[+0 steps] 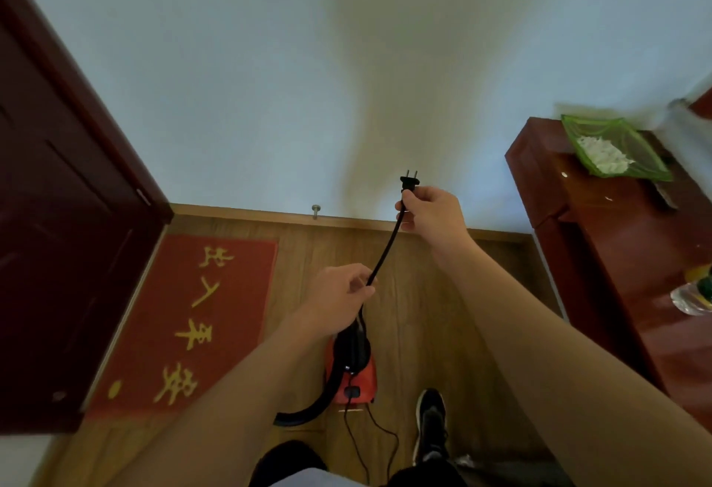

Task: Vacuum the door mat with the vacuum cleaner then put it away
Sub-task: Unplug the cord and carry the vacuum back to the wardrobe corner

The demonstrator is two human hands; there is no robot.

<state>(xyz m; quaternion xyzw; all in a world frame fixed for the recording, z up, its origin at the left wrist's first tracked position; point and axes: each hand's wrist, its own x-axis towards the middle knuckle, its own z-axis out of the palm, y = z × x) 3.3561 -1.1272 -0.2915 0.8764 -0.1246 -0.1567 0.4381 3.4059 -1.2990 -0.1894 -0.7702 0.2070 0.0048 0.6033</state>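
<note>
Cord (386, 243) — one: left hand (339, 294), right hand (433, 213).

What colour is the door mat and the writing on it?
The door mat is red with yellow characters, seen in the head view.

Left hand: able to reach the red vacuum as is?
Probably not yet: the left hand pinches the cord, so it must let go first. The vacuum sits just below it, nothing between.

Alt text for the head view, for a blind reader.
The right hand grips a black power cord below its two-pin plug, while the left hand pinches the cord lower down, above a red vacuum cleaner on the wooden floor. A red door mat lies left of it, beside a dark door.
</note>
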